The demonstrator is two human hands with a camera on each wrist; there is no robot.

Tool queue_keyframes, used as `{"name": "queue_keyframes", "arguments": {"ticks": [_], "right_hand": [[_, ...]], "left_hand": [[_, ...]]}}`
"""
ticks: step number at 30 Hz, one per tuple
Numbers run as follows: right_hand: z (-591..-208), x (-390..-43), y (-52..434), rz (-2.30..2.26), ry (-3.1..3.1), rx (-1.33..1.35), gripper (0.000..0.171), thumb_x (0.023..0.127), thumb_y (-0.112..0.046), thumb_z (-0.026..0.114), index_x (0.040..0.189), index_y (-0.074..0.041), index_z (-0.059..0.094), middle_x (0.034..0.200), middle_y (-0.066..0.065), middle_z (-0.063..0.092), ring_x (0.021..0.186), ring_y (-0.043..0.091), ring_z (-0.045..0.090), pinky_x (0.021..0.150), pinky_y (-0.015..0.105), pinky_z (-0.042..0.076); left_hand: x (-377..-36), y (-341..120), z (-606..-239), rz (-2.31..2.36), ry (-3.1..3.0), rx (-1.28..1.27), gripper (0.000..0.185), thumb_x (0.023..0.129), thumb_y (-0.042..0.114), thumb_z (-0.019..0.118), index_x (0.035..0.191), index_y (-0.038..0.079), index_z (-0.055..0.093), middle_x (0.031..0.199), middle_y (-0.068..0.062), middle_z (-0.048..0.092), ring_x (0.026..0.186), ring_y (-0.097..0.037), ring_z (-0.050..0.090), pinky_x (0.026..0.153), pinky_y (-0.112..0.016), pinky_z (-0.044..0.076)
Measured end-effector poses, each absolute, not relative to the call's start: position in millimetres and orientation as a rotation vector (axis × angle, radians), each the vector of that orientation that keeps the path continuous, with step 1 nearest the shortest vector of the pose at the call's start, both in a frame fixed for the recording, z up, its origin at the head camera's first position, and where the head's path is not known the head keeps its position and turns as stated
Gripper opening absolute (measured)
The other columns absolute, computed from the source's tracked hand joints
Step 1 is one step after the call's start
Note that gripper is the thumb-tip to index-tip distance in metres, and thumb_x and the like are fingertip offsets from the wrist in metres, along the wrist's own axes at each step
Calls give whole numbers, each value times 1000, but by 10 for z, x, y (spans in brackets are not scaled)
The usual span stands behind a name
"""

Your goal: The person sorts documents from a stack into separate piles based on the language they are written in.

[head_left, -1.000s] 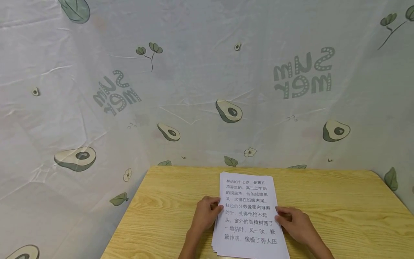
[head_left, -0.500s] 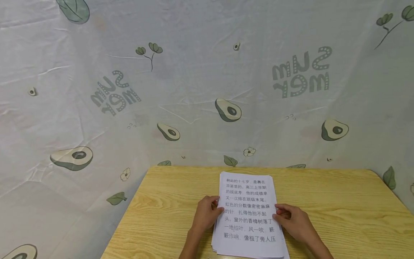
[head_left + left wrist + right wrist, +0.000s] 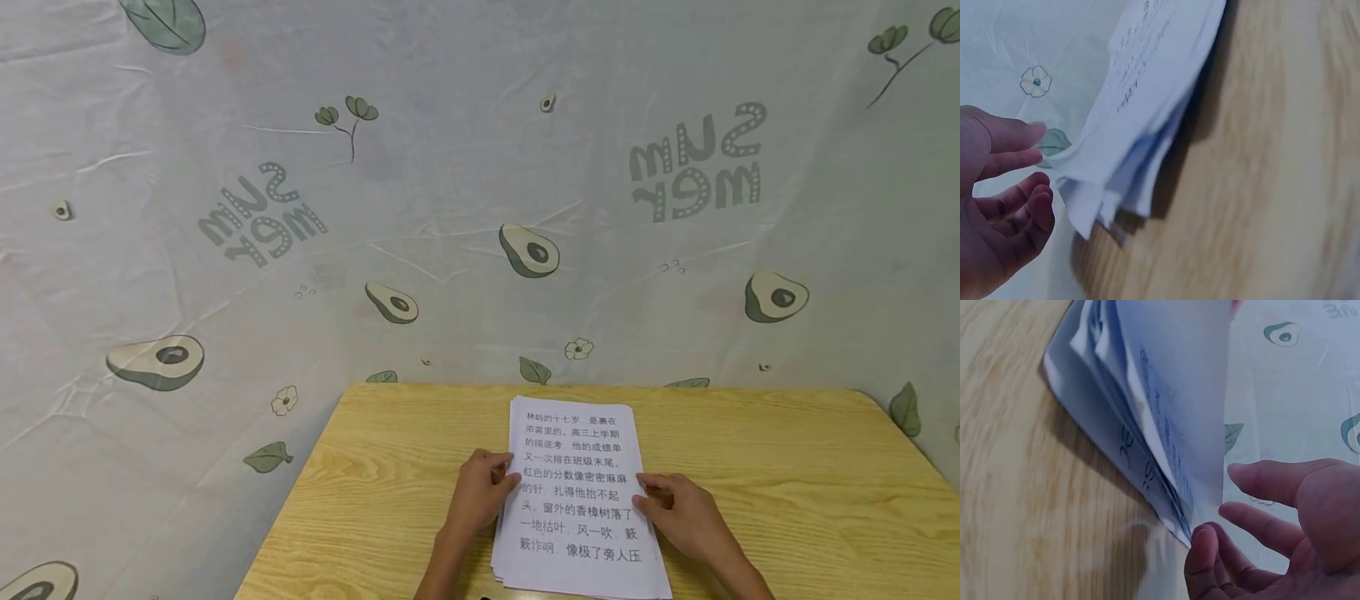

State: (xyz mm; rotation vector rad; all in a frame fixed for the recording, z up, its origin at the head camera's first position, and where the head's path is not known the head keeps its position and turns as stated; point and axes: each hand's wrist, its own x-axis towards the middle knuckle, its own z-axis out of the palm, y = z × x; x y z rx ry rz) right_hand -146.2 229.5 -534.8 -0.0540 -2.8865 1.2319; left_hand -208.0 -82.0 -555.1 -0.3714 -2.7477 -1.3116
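Observation:
A stack of white paper sheets (image 3: 577, 500) printed with large Chinese characters lies lengthwise on the wooden table. My left hand (image 3: 478, 493) pinches its left edge, thumb on the top page and fingers at the side. On the opposite edge, my right hand (image 3: 684, 512) holds the sheets between thumb and fingers. The left wrist view shows the sheets (image 3: 1141, 125) spread apart at their edges near the left fingertips. Seen from the right wrist, the upper pages (image 3: 1179, 381) stand away from the lower ones. At the lower left, the corners are slightly uneven.
The yellow wood-grain table (image 3: 787, 467) extends to both sides of the stack. Behind it and along the left hangs a pale curtain (image 3: 450, 208) printed with avocados, leaves and mirrored lettering. A small dark object (image 3: 486, 597) shows at the bottom edge.
Half a second ago the top sheet shifted slightly left, baring the page below at the lower right; now it lies nearer that page's edge. Both hands stay at the sides with small movements.

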Motion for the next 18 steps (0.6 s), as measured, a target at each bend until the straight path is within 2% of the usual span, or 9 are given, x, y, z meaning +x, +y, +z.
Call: {"name": "queue_keyframes", "arguments": {"ticks": [5, 10, 14, 18], "right_hand": [[-5304, -1461, 2257, 1235, -2867, -67, 44, 98, -20, 78, 136, 2, 71, 124, 16, 75, 100, 23, 73, 80, 31, 57], [-5315, -1477, 2238, 1358, -2822, -114, 45, 96, -13, 77, 137, 4, 69, 114, 11, 78, 98, 20, 75, 77, 24, 57], [-5347, -1478, 2258, 1459, -2779, -151, 46, 95, -4, 75, 138, 8, 65, 114, 14, 77, 99, 23, 78, 73, 20, 58], [-5361, -1481, 2291, 1550, -2742, -170, 48, 96, -1, 73, 142, 10, 61, 118, 19, 76, 101, 25, 78, 73, 23, 61]], "left_hand": [[-2062, -781, -5537, -1353, -2680, -405, 35, 93, 8, 81, 128, 3, 77, 104, -9, 71, 83, -8, 60, 72, -21, 52], [-2034, -744, -5554, -1404, -2651, -400, 37, 91, 0, 80, 127, 3, 76, 102, -6, 74, 86, -8, 66, 74, -22, 56], [-2031, -751, -5579, -1413, -2667, -379, 38, 91, -5, 78, 128, 2, 75, 101, -5, 73, 85, -7, 66, 73, -20, 56], [-2060, -789, -5601, -1454, -2637, -365, 40, 89, -9, 77, 128, -1, 74, 100, -7, 72, 85, -10, 69, 71, -21, 57]]}}
